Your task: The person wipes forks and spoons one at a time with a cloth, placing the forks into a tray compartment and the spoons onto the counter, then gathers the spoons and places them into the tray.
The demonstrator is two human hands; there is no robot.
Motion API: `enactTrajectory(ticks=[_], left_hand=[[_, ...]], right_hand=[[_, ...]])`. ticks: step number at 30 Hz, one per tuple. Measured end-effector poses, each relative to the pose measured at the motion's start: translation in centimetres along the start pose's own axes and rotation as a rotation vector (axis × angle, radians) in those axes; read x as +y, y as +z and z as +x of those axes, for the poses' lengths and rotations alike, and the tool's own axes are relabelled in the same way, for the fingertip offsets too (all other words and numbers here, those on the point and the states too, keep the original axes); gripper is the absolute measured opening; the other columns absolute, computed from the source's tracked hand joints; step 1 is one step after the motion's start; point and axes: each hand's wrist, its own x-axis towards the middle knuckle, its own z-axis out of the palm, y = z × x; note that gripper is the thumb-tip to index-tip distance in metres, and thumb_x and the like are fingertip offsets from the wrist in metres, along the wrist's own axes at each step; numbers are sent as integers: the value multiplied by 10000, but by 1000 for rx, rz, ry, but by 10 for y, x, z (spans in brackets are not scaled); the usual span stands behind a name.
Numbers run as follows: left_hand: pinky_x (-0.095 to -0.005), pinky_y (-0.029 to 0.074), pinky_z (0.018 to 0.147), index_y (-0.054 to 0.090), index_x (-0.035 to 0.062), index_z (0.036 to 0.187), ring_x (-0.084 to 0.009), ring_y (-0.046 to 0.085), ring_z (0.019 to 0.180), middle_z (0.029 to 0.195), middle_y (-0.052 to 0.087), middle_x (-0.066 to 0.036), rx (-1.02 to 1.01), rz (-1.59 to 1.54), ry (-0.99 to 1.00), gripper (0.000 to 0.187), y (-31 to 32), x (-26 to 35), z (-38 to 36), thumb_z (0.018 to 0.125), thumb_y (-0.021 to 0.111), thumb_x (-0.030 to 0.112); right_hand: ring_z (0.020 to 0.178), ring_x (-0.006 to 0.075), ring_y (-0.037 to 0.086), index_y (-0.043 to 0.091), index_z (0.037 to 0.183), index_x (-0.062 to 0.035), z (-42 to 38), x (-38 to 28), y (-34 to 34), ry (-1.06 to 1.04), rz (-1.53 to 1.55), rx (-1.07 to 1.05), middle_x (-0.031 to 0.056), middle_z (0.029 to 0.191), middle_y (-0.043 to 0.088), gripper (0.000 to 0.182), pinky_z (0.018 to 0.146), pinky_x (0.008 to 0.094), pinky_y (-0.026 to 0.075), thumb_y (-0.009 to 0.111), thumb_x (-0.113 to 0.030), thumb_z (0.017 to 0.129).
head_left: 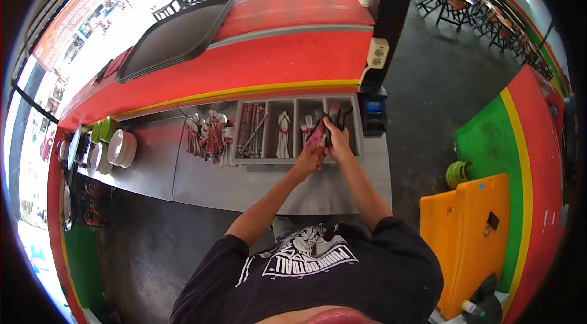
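My left hand is closed near the front edge of the grey cutlery tray, against a pink item. Beside it, my right hand is wrapped round dark-handled utensils over the tray's right compartments. The two hands are close together. Wrapped cutlery fills the tray's left compartment, and spoons or forks with light handles lie in the one beside it. Left of the tray, a pile of red-tied cutlery rests on the metal counter.
White bowls and green containers stand at the counter's left. Dark trays lie on the red ledge behind. A black box with blue adjoins the cutlery tray. An orange cabinet stands at right.
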Motion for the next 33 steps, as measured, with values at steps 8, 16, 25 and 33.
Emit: enactTrajectory(ticks=[8, 16, 25, 33], left_hand=[[-260, 335, 467, 519, 60, 833, -91, 345, 462, 525, 336, 23, -47, -27, 22, 447, 13, -1, 6, 1006, 420, 461], [-297, 393, 490, 490, 47, 937, -138, 439, 474, 552, 408, -16, 8, 110, 156, 366, 17, 7, 11, 1011, 436, 402], [-529, 486, 591, 488, 20, 969, -447, 634, 705, 778, 647, -233, 395, 1165, 425, 207, 23, 13, 7, 949, 494, 226], [-431, 463, 602, 508, 10, 862, -349, 585, 635, 687, 573, -169, 227, 679, 575, 238, 10, -18, 2, 986, 417, 191]], right_hand=[[820, 136, 624, 616, 1031, -45, 23, -19, -6, -241, -29, 72, 25, 948, 640, 284, 703, 291, 500, 770, -137, 811], [842, 134, 615, 622, 1031, -51, 36, -25, -10, -297, -62, 72, 26, 954, 640, 334, 752, 291, 484, 808, -154, 774], [795, 104, 568, 625, 967, -55, 31, -12, 9, -394, -257, 73, 3, 893, 627, 321, 723, 264, 453, 823, -202, 762], [916, 123, 580, 574, 1096, -42, 47, -27, -5, -362, -33, 56, 12, 1029, 607, 435, 818, 270, 454, 827, -135, 755]])
